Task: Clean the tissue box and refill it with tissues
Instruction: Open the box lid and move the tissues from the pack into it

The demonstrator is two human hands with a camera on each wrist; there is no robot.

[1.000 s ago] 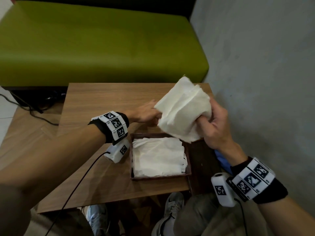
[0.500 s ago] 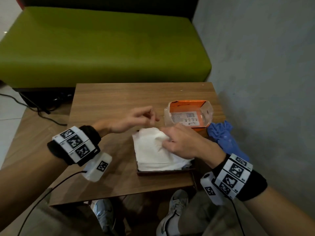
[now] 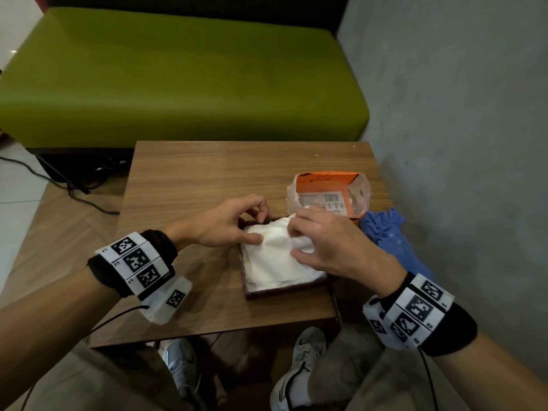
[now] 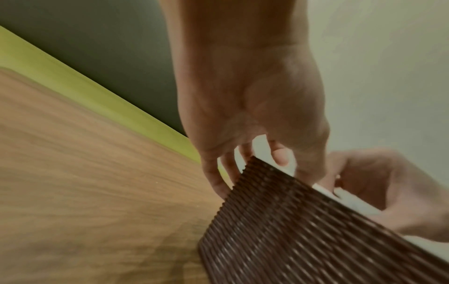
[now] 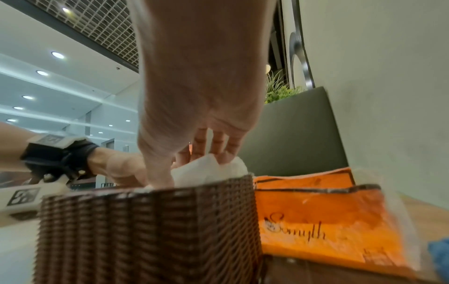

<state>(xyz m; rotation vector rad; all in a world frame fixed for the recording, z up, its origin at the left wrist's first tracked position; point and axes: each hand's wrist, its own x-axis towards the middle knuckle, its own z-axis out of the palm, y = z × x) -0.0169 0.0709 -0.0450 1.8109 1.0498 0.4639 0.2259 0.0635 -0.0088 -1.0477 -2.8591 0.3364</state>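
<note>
A brown woven tissue box (image 3: 284,289) stands near the table's front edge, filled with white tissues (image 3: 271,264). My left hand (image 3: 252,223) holds the box's far-left corner, with its thumb on the tissues and its fingers curled outside the wall. The left wrist view shows the box (image 4: 316,230) with the left hand (image 4: 262,178) astride that corner. My right hand (image 3: 296,244) lies on the tissues' far right part and pinches a raised fold between thumb and fingers. Seen from the right wrist, the right hand (image 5: 194,169) digs into the tissues (image 5: 209,171) above the box (image 5: 145,230) rim.
An opened orange tissue pack (image 3: 326,197) lies just behind the box, also near it in the right wrist view as the pack (image 5: 328,221). A blue cloth (image 3: 388,232) hangs over the table's right edge by the grey wall. A green bench (image 3: 178,69) stands beyond the wooden table (image 3: 207,179).
My right hand lowered the stack of tissues from the air into the box and now pinches it there. My left hand moved onto the box's far-left corner.
</note>
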